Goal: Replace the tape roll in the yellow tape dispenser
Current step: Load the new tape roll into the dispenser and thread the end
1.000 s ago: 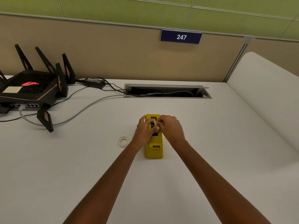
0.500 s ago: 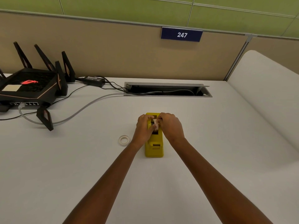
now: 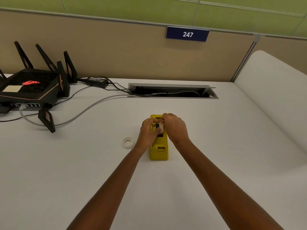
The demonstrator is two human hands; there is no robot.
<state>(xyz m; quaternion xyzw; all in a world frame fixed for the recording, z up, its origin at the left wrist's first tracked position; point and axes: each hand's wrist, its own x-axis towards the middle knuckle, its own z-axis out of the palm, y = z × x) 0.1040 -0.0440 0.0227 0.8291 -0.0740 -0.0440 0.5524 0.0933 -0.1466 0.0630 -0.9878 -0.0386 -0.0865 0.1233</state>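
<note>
The left hand [image 3: 148, 132] and right hand [image 3: 175, 128] meet over the middle of the yellow tape dispenser [image 3: 159, 149], fingers curled and pinching a small pale roll on a dark hub [image 3: 159, 126] at its open slot. The dispenser is one boxy yellow block standing on the white counter [image 3: 83, 163], its short end toward the person. One loose tape ring [image 3: 127, 143] lies flat just left of it. One black router [image 3: 31, 87] sits far left.
</note>
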